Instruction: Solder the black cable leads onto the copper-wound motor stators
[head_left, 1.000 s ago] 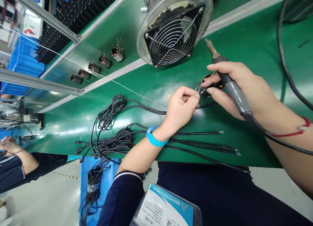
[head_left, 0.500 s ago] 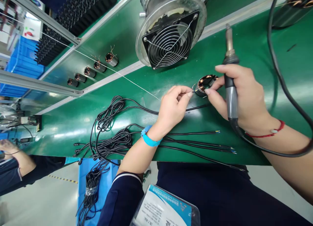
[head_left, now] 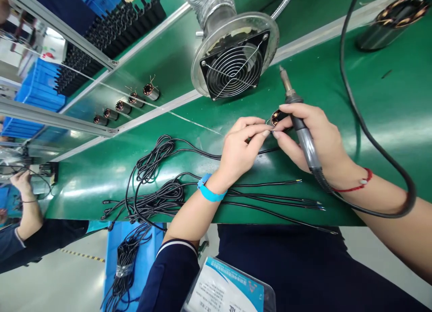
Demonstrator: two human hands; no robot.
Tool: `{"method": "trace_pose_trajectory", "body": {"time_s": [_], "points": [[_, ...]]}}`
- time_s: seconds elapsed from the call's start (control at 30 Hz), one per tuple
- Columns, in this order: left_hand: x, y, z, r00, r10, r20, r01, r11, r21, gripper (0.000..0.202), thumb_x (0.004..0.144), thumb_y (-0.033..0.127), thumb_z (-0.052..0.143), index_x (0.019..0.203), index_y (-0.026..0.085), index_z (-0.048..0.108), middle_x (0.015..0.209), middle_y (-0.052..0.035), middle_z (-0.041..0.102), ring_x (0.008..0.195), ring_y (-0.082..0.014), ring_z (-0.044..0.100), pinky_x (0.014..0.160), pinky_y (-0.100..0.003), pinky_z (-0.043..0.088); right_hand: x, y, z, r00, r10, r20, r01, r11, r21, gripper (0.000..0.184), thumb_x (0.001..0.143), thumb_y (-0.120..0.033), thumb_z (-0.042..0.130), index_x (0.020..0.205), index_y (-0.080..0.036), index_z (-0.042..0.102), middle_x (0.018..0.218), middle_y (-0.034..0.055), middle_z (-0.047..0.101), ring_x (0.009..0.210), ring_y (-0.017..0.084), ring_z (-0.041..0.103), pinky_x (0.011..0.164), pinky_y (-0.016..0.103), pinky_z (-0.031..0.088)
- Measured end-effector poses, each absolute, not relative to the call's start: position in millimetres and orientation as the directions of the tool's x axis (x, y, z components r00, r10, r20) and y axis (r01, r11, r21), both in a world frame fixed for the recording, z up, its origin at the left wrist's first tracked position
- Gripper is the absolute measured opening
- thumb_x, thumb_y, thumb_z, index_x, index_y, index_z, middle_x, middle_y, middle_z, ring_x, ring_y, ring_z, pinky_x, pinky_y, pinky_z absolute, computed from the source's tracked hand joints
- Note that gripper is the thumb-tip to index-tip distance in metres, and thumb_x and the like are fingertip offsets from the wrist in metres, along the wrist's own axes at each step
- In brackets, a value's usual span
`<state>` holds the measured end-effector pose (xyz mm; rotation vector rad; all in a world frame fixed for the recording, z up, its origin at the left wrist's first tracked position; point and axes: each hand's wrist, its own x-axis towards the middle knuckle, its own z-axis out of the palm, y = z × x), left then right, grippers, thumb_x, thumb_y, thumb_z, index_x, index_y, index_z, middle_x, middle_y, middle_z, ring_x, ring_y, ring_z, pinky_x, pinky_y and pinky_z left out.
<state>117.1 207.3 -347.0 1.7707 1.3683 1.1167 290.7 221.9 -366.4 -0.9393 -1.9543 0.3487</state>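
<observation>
My right hand (head_left: 320,136) holds a soldering iron (head_left: 306,143) between its fingers, the metal tip pointing up and away from the work. Its thumb and a fingertip also pinch together close to my left fingertips. My left hand (head_left: 241,145) is closed in a pinch on a thin wire end, right beside a small motor stator (head_left: 275,118) with copper windings. Both hands partly hide the stator. A black cable (head_left: 268,151) runs under my left hand toward the stator; how it joins the wire is hidden.
A round fume extractor fan (head_left: 234,73) stands behind the hands. Coiled black cables (head_left: 158,195) lie at left. Small stators (head_left: 123,106) line the back, a larger stator (head_left: 388,28) stands at right. The iron's cord (head_left: 367,145) loops at right. A co-worker's hand (head_left: 22,182) is far left.
My right hand has moved left, bringing its fingertips against my left fingertips and covering more of the stator. The soldering iron has tilted further left. My left hand keeps its pinch.
</observation>
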Motion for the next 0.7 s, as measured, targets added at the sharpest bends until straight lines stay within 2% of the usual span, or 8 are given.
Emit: {"method": "trace_pose_trajectory", "body": {"time_s": [0.07, 0.17, 0.3, 0.4, 0.57, 0.7], "points": [[116.7, 205.8, -350.6, 0.183, 0.925, 0.334, 0.523, -0.379, 0.763, 0.016, 0.094, 0.022, 0.060, 0.094, 0.019, 0.076, 0.108, -0.0090, 0.069, 0.103, -0.0175, 0.066, 0.092, -0.032, 0.054, 291.3, 222.5, -367.7, -0.283, 0.741, 0.609, 0.459, 0.662, -0.592, 0.052, 0.091, -0.019, 0.063, 0.138, -0.029, 0.045, 0.095, -0.0018, 0.071, 0.101, 0.021, 0.068, 0.092, 0.040, 0.052], [116.9, 204.1, -353.7, 0.277, 0.900, 0.335, 0.643, -0.433, 0.632, 0.024, 0.098, 0.027, 0.052, 0.105, 0.019, 0.074, 0.116, -0.0110, 0.066, 0.098, -0.0174, 0.065, 0.087, -0.031, 0.054, 292.2, 224.5, -369.4, -0.272, 0.747, 0.607, 0.433, 0.658, -0.616, 0.051, 0.090, -0.020, 0.065, 0.137, -0.027, 0.047, 0.093, -0.0012, 0.071, 0.102, 0.021, 0.067, 0.091, 0.039, 0.053], [117.4, 203.2, -356.2, 0.325, 0.860, 0.395, 0.697, -0.499, 0.514, 0.026, 0.099, 0.022, 0.046, 0.113, 0.017, 0.067, 0.116, -0.0114, 0.064, 0.103, -0.0170, 0.063, 0.090, -0.029, 0.053, 292.7, 226.5, -368.7, -0.264, 0.757, 0.597, 0.413, 0.648, -0.640, 0.049, 0.089, -0.019, 0.066, 0.134, -0.028, 0.050, 0.091, -0.0013, 0.071, 0.103, 0.020, 0.067, 0.094, 0.038, 0.052], [117.1, 203.7, -357.5, 0.315, 0.847, 0.429, 0.687, -0.515, 0.512, 0.023, 0.099, 0.020, 0.043, 0.104, 0.016, 0.065, 0.106, -0.0099, 0.063, 0.100, -0.0168, 0.061, 0.089, -0.029, 0.051, 292.1, 226.3, -369.9, -0.258, 0.769, 0.584, 0.404, 0.636, -0.658, 0.049, 0.089, -0.020, 0.067, 0.134, -0.029, 0.050, 0.090, -0.0013, 0.070, 0.102, 0.019, 0.067, 0.094, 0.037, 0.053], [117.6, 205.1, -358.0, 0.293, 0.868, 0.402, 0.648, -0.489, 0.584, 0.017, 0.096, 0.019, 0.047, 0.089, 0.018, 0.062, 0.095, -0.0077, 0.062, 0.092, -0.0164, 0.060, 0.084, -0.030, 0.050, 294.6, 228.2, -371.6, -0.295, 0.769, 0.566, 0.390, 0.638, -0.664, 0.053, 0.090, -0.022, 0.063, 0.139, -0.029, 0.047, 0.091, -0.0021, 0.070, 0.100, 0.021, 0.068, 0.097, 0.042, 0.053], [120.2, 204.9, -355.0, 0.220, 0.906, 0.362, 0.574, -0.420, 0.703, 0.010, 0.089, 0.012, 0.054, 0.082, 0.018, 0.060, 0.086, -0.0050, 0.061, 0.084, -0.0154, 0.059, 0.078, -0.029, 0.050, 307.8, 227.4, -356.9, -0.313, 0.776, 0.548, 0.546, 0.619, -0.564, 0.041, 0.096, -0.027, 0.057, 0.137, -0.027, 0.055, 0.097, 0.0020, 0.074, 0.108, 0.022, 0.068, 0.099, 0.042, 0.054]]}}
